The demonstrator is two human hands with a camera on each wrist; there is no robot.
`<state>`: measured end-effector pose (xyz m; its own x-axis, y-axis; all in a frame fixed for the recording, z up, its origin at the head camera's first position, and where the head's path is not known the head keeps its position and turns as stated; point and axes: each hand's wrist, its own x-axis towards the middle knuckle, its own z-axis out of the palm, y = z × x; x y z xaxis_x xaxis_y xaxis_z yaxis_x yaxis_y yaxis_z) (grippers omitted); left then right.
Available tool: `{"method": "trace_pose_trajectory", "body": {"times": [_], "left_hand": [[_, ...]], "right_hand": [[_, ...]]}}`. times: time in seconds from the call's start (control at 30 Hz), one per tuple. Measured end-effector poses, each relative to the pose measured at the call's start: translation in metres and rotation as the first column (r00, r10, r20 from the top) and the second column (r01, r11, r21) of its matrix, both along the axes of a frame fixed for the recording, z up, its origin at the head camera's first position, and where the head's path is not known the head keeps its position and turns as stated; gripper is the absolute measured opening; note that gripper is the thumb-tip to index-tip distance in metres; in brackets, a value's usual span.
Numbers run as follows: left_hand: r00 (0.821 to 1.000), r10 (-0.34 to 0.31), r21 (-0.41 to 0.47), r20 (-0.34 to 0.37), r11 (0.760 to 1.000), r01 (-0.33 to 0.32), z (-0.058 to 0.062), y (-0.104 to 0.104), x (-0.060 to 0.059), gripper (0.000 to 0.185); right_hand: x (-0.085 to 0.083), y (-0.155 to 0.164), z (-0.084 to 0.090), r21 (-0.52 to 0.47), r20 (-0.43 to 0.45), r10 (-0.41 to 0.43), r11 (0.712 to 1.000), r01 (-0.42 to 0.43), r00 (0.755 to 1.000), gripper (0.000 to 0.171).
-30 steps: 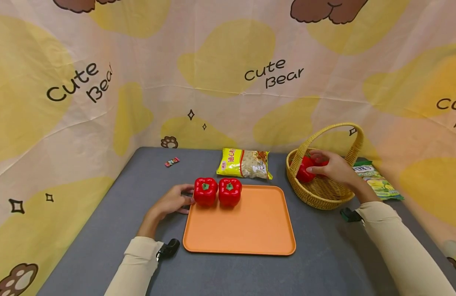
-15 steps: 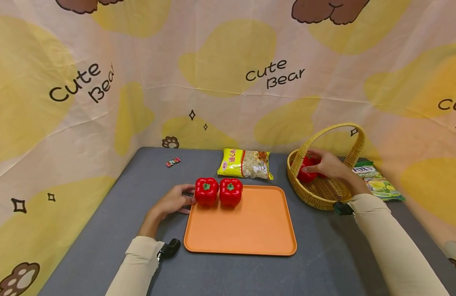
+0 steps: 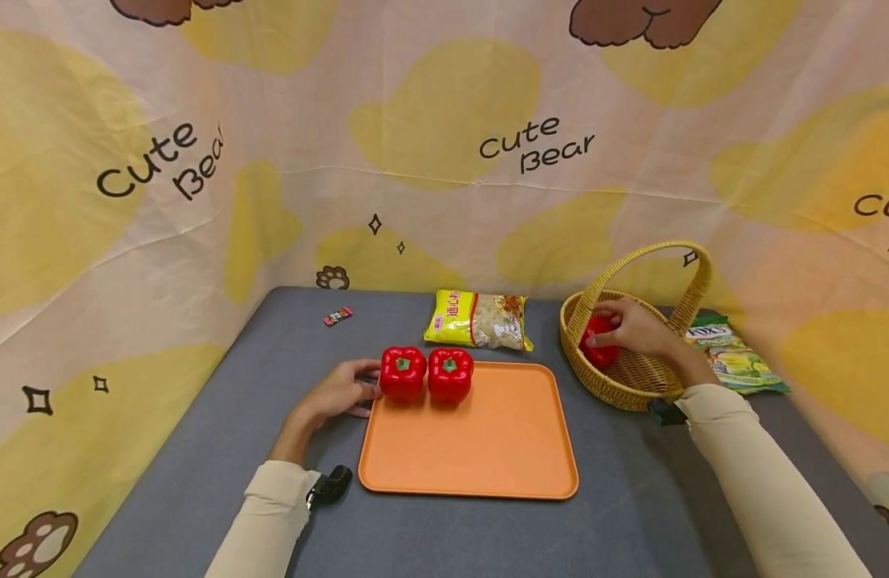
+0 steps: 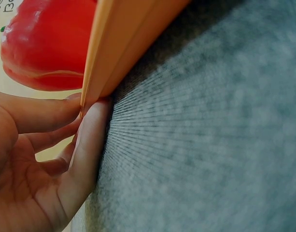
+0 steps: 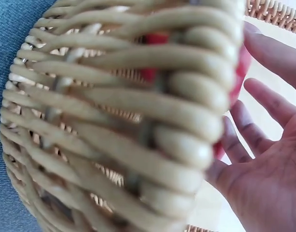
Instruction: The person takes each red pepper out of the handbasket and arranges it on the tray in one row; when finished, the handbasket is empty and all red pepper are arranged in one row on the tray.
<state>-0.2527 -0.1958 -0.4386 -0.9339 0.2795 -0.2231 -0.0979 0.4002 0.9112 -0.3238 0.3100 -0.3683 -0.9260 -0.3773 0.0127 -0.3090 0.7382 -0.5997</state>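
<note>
My left hand (image 3: 338, 391) pinches the left rim of an orange tray (image 3: 481, 449); the left wrist view shows fingers on both sides of its edge (image 4: 97, 53). Two red bell peppers (image 3: 403, 376) (image 3: 450, 377) stand side by side at the tray's back left, green stems up. Over at the right, my right hand (image 3: 635, 327) reaches into a wicker basket (image 3: 625, 393) and grips a red bell pepper (image 3: 601, 355) by its side and top. Through the weave, the right wrist view gives only bits of red pepper (image 5: 242, 72) beside the fingers.
A yellow pasta bag (image 3: 479, 319) lies behind the tray, and a small wrapped candy (image 3: 338, 316) is farther left. A green FOX'S candy bag (image 3: 736, 353) lies right of the basket. The basket's tall handle (image 3: 650, 247) arches over my right hand. Printed cloth hangs behind the table.
My right hand has shifted on the pepper inside the basket, and the pepper sits slightly lower in the view. The left hand and the tray stay where they were.
</note>
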Motion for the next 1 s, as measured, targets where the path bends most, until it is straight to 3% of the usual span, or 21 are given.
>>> {"method": "trace_pose_trajectory", "body": {"times": [0.2,0.57,0.83,1.0], "left_hand": [[1.000,-0.005,-0.006,-0.004,1.000,0.005,0.000,-0.001,0.001,0.051],[1.000,0.016,-0.006,0.002,1.000,-0.016,-0.001,0.001,0.000,0.049],[1.000,0.019,-0.005,0.006,1.000,-0.019,-0.001,0.001,0.000,0.050],[1.000,0.005,-0.012,-0.004,1.000,-0.005,0.000,0.000,0.000,0.050]], "right_hand": [[0.000,0.001,-0.002,0.052,-0.025,-0.013,0.999,0.014,1.000,0.071],[0.011,0.006,-0.003,-0.005,0.096,-0.029,1.000,0.029,0.995,0.072],[0.017,0.009,-0.002,-0.032,0.108,0.022,0.999,-0.019,0.994,0.061],[0.021,0.007,-0.002,-0.023,0.112,0.006,1.000,-0.004,0.994,0.058]]}}
